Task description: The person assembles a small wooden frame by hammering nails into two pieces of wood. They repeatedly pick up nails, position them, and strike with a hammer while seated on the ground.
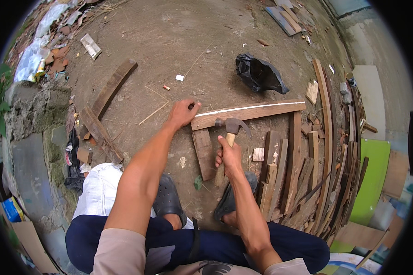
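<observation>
My left hand (182,112) rests on the left end of a long wooden plank (257,111) that lies across the dirt, fingers pinched at its corner as if on a small nail; the nail itself is too small to make out. My right hand (228,156) grips the wooden handle of a claw hammer (232,126), whose metal head hovers just over the plank's near edge. A shorter board (203,152) lies under the plank at a right angle, running toward my feet.
A heap of scrap wood strips (303,174) lies to the right, with a green panel (374,176) beyond. A black plastic bag (259,73) sits behind the plank. Two loose boards (106,94) lie at left by a broken concrete wall (36,137). My sandalled feet (170,199) are below.
</observation>
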Motion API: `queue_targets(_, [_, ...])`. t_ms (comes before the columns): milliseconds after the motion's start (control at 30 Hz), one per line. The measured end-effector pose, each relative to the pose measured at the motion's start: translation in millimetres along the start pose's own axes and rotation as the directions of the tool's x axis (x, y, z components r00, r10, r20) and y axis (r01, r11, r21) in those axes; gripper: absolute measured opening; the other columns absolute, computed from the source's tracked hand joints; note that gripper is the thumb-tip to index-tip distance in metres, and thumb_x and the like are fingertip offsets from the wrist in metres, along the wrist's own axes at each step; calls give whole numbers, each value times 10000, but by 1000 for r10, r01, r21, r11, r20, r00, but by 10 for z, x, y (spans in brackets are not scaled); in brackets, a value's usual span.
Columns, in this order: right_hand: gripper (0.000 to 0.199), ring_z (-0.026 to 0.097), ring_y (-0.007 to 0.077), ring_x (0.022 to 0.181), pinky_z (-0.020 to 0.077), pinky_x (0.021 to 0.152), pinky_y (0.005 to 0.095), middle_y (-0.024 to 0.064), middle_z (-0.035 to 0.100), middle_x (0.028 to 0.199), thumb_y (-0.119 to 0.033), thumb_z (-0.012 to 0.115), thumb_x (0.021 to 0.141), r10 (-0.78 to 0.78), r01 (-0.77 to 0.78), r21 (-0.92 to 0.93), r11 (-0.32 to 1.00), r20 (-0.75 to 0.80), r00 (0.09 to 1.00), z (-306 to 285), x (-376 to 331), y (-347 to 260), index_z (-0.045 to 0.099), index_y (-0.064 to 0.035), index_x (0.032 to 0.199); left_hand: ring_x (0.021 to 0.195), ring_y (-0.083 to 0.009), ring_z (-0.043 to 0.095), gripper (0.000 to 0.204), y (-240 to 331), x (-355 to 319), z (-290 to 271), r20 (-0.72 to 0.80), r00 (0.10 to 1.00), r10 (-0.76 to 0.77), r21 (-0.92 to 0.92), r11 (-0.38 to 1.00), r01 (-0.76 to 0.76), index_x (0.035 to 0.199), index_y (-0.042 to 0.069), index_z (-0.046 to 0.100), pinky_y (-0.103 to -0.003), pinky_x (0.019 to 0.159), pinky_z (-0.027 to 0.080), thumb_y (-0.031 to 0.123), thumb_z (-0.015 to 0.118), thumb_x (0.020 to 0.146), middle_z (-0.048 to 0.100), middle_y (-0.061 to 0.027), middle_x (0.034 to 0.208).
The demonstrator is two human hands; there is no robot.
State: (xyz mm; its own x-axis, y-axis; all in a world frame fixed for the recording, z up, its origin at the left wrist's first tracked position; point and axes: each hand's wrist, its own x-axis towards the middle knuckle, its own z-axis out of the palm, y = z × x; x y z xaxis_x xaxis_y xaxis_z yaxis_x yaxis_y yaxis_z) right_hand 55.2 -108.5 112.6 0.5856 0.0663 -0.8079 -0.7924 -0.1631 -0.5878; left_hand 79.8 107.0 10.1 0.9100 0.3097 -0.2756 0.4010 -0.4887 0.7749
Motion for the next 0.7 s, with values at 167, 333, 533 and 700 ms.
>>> queue_targets(167, [238, 443, 133, 403, 363, 357, 317, 13, 446, 587, -235, 650, 971, -42, 52, 187, 981, -54, 998, 132, 26, 85, 480, -75, 926, 1008, -394, 700, 374, -63, 360, -296, 508, 839, 196, 232, 907, -352, 1153, 61, 734, -457, 886, 544, 345, 628, 933, 736, -183, 1118])
queue_targets(333, [235, 448, 134, 395, 372, 348, 317, 19, 461, 595, -225, 650, 971, -32, 36, 109, 993, -44, 999, 206, -1, 200, 501, -56, 905, 1024, -338, 713, 390, 141, 478, -490, 740, 666, 96, 259, 873, -413, 1220, 137, 736, -430, 903, 543, 382, 678, 922, 743, -153, 1144])
queue_targets(533, [250, 446, 136, 389, 370, 341, 322, 19, 454, 589, -227, 651, 968, -46, 69, 188, 980, -122, 991, 205, -122, 260, 496, -52, 879, 1038, -296, 713, 404, 39, 355, -509, 637, 771, 16, 240, 946, -217, 1227, 173, 738, -393, 937, 525, 433, 704, 919, 751, -136, 1151])
queue_targets(700, [245, 441, 134, 387, 364, 332, 324, 18, 450, 584, -218, 651, 959, -99, 161, 365, 917, -183, 978, 315, -164, 259, 490, -55, 872, 1048, -267, 709, 409, -85, 260, -512, 574, 818, 38, 121, 984, -130, 1215, 193, 750, -397, 932, 526, 477, 694, 926, 754, -116, 1157])
